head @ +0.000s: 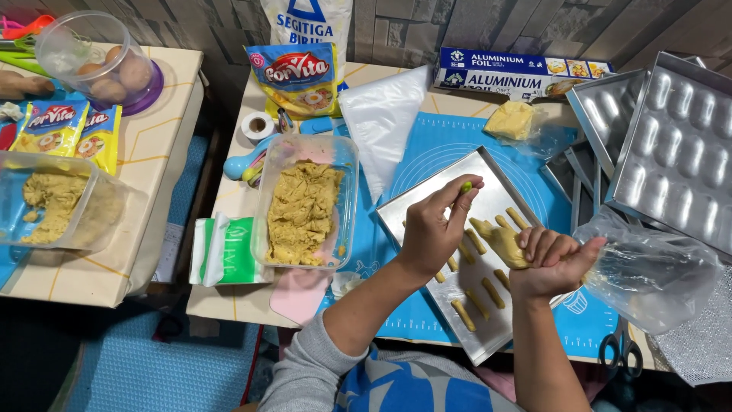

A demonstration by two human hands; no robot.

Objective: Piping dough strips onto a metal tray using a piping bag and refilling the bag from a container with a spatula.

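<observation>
Right hand (550,263): nearest to the camera, over the front part of the bench; its fingers are curled tight around the neck of a clear piping bag (648,267), with a lump of tan dough (499,240) sticking out at the tip.
Left hand (435,229): lifted over the tray, thumb and first finger pinched together on a tiny green bit (466,186); the other fingers are bent in loosely.
Baking tray (427,200): flat and silver, lying slanted on a blue mat (427,152) near the front edge of the bench.
Dough sticks (479,301): short little logs lying in rows on the tray, apart from each other.
How the dough feels: it looks soft and squishy, so a hard squeeze would squash it; the bag looks thin and slippery, best held at the twisted neck.
Tub of dough (303,210): a clear box near the left side of the bench, about half full.
Back of the bench: a foil box (518,72), a yellow packet (293,76) and a folded plastic bag (381,114).
Right side: shiny moulds (679,145) with oval dips, stacked up.
Front right corner: black scissors (621,352).
</observation>
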